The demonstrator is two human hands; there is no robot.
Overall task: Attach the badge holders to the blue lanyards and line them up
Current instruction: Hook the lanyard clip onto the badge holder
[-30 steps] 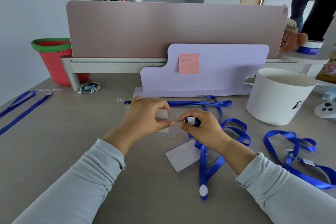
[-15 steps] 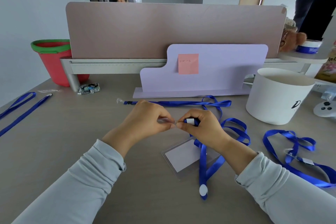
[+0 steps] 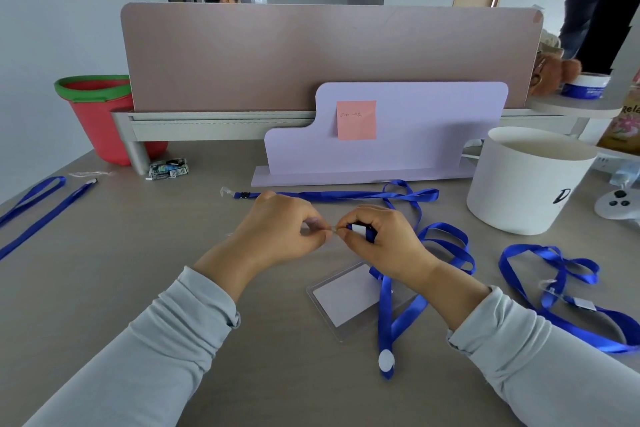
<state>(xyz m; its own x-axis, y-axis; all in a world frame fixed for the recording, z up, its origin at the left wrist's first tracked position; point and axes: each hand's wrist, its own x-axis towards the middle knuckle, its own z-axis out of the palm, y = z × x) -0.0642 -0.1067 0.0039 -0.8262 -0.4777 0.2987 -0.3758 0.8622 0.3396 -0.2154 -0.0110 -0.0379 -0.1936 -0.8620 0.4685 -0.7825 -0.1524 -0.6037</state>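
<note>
The clip end (image 3: 360,229) of a blue lanyard (image 3: 384,305) is pinched between the curled fingers and thumb of the right hand (image 3: 384,243). A thin clear piece (image 3: 330,229) is pinched at the fingertips of the left hand (image 3: 277,236); it is too small for its identity to be told. The two pinches are brought tip to tip just above the desk (image 3: 173,270), and this is judged to be done so that the clip can be threaded into the clear part under fine control. From the grip the lanyard is let fall toward the person, so that its slack weighs on nothing. It is seen as a glossy, flat ribbon, folded double and ending in a round white patch (image 3: 386,360) nearest the person. A badge holder (image 3: 343,298), a clear sleeve with a white card inside, is laid flat just below the grip, and its right edge is crossed by the ribbon; it is judged to be placed there for easy reach. Beyond the grip a second lanyard (image 3: 346,195) is stretched straight across the desk, apparently lined up. More ribbon (image 3: 554,274) is heaped well to the right of the grip, and a further lanyard (image 3: 38,208) is laid well to its left.
</note>
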